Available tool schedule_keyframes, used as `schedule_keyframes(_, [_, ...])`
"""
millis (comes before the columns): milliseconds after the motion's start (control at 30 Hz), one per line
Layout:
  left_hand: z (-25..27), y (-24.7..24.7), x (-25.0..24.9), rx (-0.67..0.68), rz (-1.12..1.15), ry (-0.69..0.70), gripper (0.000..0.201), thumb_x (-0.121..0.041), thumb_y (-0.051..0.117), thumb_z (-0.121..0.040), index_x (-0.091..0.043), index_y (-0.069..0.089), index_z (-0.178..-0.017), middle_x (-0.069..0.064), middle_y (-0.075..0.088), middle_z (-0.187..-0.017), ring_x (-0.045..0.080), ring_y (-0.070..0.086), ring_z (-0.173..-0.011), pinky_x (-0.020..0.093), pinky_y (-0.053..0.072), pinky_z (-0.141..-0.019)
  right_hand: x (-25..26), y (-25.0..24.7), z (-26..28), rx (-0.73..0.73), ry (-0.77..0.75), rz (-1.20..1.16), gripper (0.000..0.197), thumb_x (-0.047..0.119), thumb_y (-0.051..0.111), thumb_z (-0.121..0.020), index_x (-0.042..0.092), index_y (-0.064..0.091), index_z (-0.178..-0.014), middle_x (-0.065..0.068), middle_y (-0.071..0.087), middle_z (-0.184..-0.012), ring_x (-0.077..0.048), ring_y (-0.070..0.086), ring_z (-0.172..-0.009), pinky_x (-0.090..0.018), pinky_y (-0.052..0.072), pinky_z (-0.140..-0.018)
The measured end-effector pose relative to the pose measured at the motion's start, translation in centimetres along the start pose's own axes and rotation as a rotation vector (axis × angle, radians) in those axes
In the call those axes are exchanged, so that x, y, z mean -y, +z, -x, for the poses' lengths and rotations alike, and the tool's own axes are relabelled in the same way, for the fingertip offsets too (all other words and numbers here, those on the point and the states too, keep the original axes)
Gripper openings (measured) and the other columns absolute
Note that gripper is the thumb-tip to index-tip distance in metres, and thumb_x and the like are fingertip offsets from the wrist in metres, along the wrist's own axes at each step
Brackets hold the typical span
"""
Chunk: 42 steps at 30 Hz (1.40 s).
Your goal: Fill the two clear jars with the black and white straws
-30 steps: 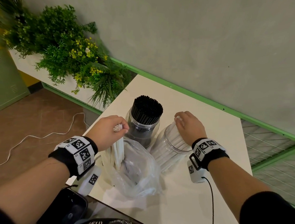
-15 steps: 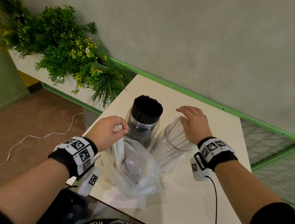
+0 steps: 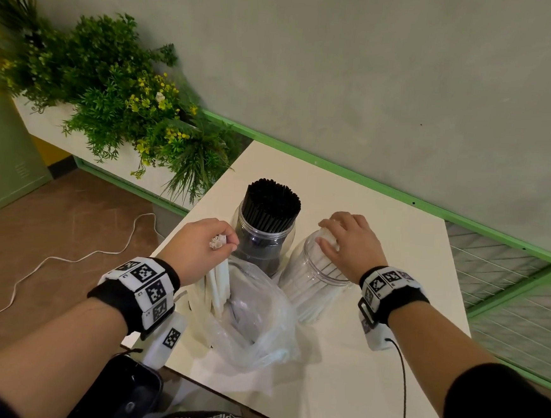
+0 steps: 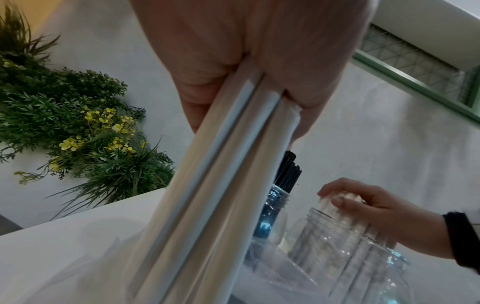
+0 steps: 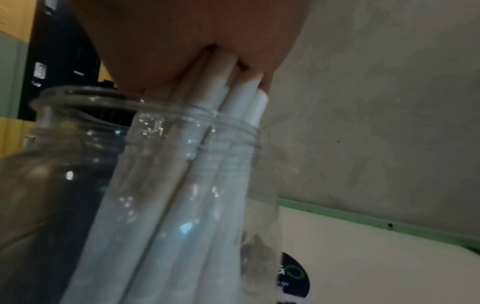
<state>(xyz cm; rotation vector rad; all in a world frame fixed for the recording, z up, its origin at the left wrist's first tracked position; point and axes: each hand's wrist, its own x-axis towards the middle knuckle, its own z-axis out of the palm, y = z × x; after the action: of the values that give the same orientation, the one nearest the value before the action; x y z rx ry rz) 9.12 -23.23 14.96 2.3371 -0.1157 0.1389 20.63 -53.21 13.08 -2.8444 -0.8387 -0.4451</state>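
Near the table's (image 3: pixel 338 362) far-left corner, one jar (image 3: pixel 262 240) holds upright black straws (image 3: pixel 272 205). Beside it, the tilted jar (image 3: pixel 314 284) holds white straws (image 3: pixel 326 242), tops gripped by the right hand (image 3: pixel 352 241). The left hand (image 3: pixel 198 249) clutches an upright white bundle (image 3: pixel 217 286) at the plastic bag (image 3: pixel 255 319).

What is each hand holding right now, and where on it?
Left hand grips a bundle of white straws at their top ends. Right hand grips the tops of the straws in the jar.

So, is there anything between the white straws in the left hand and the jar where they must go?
Partly. The right hand covers the clear jar mouth, gripping straws already inside. The plastic bag lies beside the route of the left hand and its white straws.
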Motion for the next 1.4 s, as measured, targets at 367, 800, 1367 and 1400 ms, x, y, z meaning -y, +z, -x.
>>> schedule_keyframes(367, [-0.2, -0.1, 0.3, -0.016, 0.012, -0.008, 0.011, -0.019, 0.061, -0.087, -0.028, 0.062, -0.082, -0.015, 0.061, -0.091, 0.003, 0.055, -0.090, 0.008, 0.035, -0.073, 0.4, 0.0, -1.9, -0.017, 0.107, 0.083, 0.035, 0.049, 0.055, -0.090, 0.019, 0.066, -0.104, -0.001, 0.062, -0.099, -0.027, 0.054, -0.095, -0.038, 0.047, -0.075])
schedule_keyframes(800, [-0.3, -0.1, 0.2, -0.049, 0.081, -0.044, 0.011, -0.035, 0.069, -0.082, -0.028, 0.062, -0.076, -0.014, 0.063, -0.088, -0.003, 0.055, -0.088, 0.013, 0.036, -0.071, 7.2, -2.9, 0.1, -0.251, 0.056, -0.298, 0.042, 0.046, 0.050, -0.091, 0.017, 0.057, -0.120, -0.001, 0.056, -0.115, -0.017, 0.045, -0.108, -0.033, 0.038, -0.093])
schedule_keyframes(1367, [2.2, -0.6, 1.8, -0.068, 0.461, -0.139, 0.053, -0.055, 0.071, -0.062, -0.028, 0.060, -0.106, -0.013, 0.065, -0.105, -0.005, 0.058, -0.099, 0.008, 0.042, -0.083, 19.0, 6.1, 1.2, 0.190, 0.224, -1.029, 0.034, 0.017, 0.069, -0.077, 0.045, 0.053, -0.086, -0.003, 0.061, -0.099, -0.016, 0.060, -0.090, -0.031, 0.048, -0.081])
schedule_keyframes(1400, [2.4, -0.5, 2.0, -0.061, 0.434, -0.145, 0.053, -0.051, 0.072, -0.062, -0.029, 0.059, -0.108, -0.012, 0.064, -0.108, -0.004, 0.057, -0.101, 0.011, 0.042, -0.085, 19.1, 6.0, 1.0, 0.199, 0.222, -1.023, 0.037, 0.014, 0.069, -0.079, 0.046, 0.052, -0.083, -0.001, 0.061, -0.098, -0.014, 0.059, -0.088, -0.026, 0.046, -0.079])
